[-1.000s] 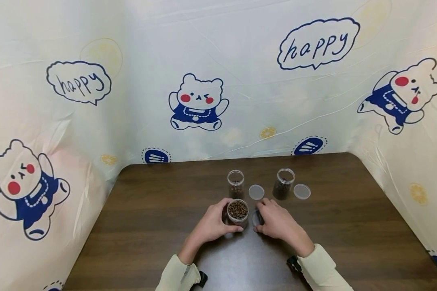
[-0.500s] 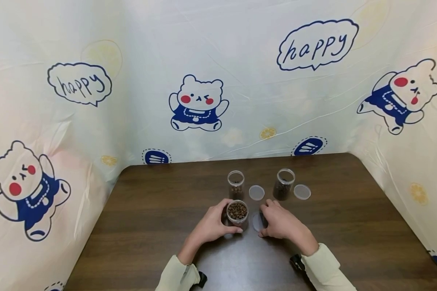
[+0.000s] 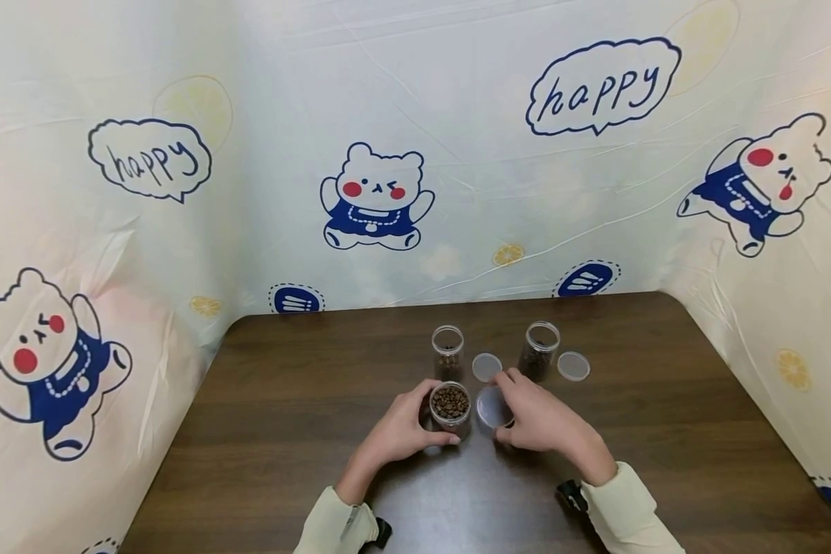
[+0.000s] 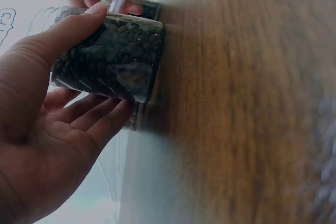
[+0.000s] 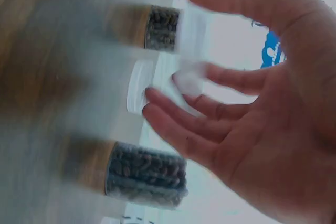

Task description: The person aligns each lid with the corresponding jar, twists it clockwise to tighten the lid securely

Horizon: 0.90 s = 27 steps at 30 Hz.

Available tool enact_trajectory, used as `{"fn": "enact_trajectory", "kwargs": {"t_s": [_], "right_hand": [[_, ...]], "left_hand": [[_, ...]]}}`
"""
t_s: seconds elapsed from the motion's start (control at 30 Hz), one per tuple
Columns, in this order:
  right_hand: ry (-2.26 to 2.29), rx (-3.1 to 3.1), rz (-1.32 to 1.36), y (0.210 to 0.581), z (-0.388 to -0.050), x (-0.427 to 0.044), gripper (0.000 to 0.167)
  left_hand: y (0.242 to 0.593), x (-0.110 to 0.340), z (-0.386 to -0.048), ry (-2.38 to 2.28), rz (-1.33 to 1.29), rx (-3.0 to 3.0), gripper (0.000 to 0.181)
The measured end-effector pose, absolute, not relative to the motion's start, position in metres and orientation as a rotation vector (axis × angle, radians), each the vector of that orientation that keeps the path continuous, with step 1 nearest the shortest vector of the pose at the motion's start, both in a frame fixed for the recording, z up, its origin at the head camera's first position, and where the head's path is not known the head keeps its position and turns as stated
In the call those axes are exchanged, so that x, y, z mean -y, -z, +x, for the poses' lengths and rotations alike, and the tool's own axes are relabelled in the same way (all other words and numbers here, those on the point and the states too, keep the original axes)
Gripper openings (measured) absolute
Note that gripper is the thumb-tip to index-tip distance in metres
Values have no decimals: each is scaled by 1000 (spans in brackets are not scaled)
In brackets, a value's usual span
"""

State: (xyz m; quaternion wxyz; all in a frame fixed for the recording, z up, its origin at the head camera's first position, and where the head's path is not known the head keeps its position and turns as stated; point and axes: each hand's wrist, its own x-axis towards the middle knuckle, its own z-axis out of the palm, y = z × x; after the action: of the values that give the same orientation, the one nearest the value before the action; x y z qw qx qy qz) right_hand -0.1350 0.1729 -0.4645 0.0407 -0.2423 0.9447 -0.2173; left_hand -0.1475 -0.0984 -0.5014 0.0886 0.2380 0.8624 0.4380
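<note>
While my left hand [image 3: 403, 422] grips the nearest jar [image 3: 451, 425], the jar stands upright on the table [image 3: 284, 400], its mouth uncovered and brown coffee beans [image 3: 450, 401] filling it close to the rim. My left thumb lies along its near side and my fingers curl round the far side.

Just to the right of it, my right hand [image 3: 543, 415] pinches a round translucent lid [image 3: 493, 408] by the edge, thumb on the near side, fingers on the far side. I have it raised off the wood, apart from the jar; my right wrist view shows it only as a blur.

Directly behind the jar I hold stands a taller-looking jar [image 3: 448, 355], only partly filled; I cannot tell whether the two touch. Beyond my right hand is a dark-filled jar [image 3: 538, 358], also uncovered. A second lid [image 3: 487, 367] lies flat between those two rear jars, and a third lid [image 3: 573, 366] lies flat just right of the dark-filled one.

My pale sleeves [image 3: 626, 508] end above the wrists, and past the table's far edge and sides hangs a light sheet [image 3: 471, 92] printed with bears [image 3: 372, 219], lemon slices [image 3: 508, 255] and the word "happy" in bubbles.
</note>
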Motion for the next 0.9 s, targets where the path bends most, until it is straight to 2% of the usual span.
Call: {"fn": "enact_trajectory", "kwargs": {"t_s": [0.17,0.4,0.73,0.9], "right_hand": [[779,-2912,-845,463,-137,-176,72],[970,-2920,-838,462,-138,-174,75],[1140,-2767,-820,461,-138,-169,65],[1142,-2749,-889,459,-137,-169,69]], "left_hand": [[502,99,-147,-1288,720,-2583,75],[501,99,-147,-1303,720,-2575,75],[503,99,-148,-1302,715,-2565,76],[503,99,-148,-1295,711,-2566,76]]}}
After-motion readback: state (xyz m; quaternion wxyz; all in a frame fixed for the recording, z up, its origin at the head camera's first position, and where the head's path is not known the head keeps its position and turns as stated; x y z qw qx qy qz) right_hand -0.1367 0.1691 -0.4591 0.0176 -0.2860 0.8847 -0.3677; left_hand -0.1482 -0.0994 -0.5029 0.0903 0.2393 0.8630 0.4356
